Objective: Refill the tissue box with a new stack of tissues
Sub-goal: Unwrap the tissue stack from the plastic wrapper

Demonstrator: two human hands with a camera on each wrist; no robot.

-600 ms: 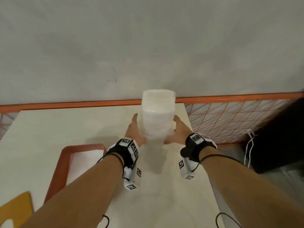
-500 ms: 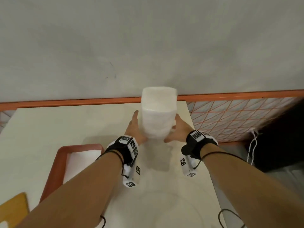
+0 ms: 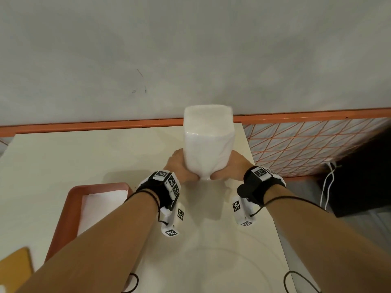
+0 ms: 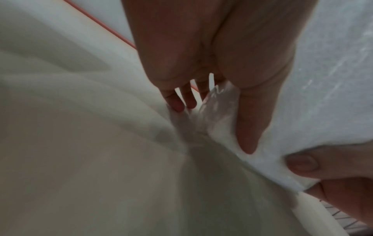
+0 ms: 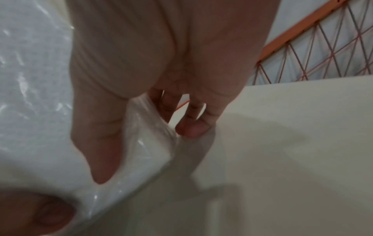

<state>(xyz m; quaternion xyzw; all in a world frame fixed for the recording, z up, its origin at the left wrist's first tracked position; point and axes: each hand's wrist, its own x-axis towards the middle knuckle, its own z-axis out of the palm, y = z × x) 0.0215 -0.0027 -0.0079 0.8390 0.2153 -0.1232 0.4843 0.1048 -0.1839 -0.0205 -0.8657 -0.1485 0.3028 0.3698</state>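
Observation:
A white plastic-wrapped tissue pack [image 3: 208,144] stands on end over the far right part of the pale table [image 3: 84,157]. My left hand [image 3: 181,166] grips its lower left side and my right hand [image 3: 232,166] its lower right side. Both thumbs nearly meet at the pack's near bottom edge, which is squeezed narrow. In the left wrist view my left thumb [image 4: 250,119] lies on the tissue pack [image 4: 333,95], fingers behind it. The right wrist view shows my right thumb [image 5: 96,143] pressed on the tissue pack [image 5: 30,95]. Whether the pack touches the table is unclear.
An orange-red tray [image 3: 61,218] holding something white [image 3: 101,208] sits at the near left. A yellow object [image 3: 14,269] shows at the bottom left corner. An orange rail [image 3: 84,126] runs along the wall, with orange mesh [image 3: 306,144] and a white cable [image 3: 325,187] past the table's right edge.
Both hands have slid lower on the pack and drawn together, so the thumbs now nearly meet at its near bottom edge. The pack's bottom looks more pinched.

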